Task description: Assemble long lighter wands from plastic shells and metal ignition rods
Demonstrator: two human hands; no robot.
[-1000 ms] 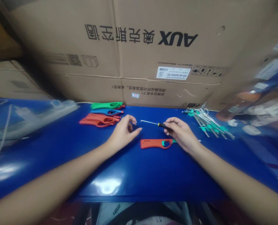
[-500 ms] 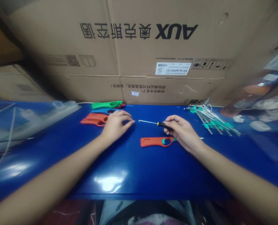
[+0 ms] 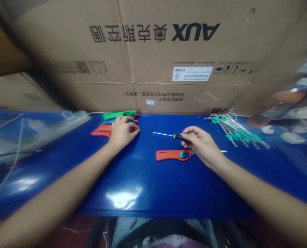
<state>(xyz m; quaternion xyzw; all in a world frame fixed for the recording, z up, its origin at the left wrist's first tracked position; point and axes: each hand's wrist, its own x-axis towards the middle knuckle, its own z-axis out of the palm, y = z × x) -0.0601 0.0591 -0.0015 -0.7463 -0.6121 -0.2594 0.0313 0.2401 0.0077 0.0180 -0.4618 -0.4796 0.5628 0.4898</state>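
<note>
My right hand (image 3: 201, 143) is closed around the black handle of a hook pick (image 3: 166, 135). A yellow ring sits at the base of its thin metal shaft, and the small bent tip points left. Just below lies an orange gas lighter (image 3: 169, 155) with a green trigger; its nozzle end passes behind my right hand. My left hand (image 3: 122, 132) is over another orange lighter (image 3: 101, 130), fingers apart and partly bent, hiding its middle. Beyond it are a blue lighter (image 3: 107, 121) and a green lighter (image 3: 117, 115). Whether the left fingers touch a lighter is hard to tell.
Several metal lighter tubes with green parts (image 3: 242, 132) are piled at the back right. A large cardboard box (image 3: 153, 79) stands along the far edge of the blue table (image 3: 148, 182). Clear plastic packaging (image 3: 60, 127) lies at left, and a blurred bottle (image 3: 274, 103) stands at right.
My left hand has moved left, over the orange lighter beside the blue one. My right hand holds the hook pick in nearly the same place.
</note>
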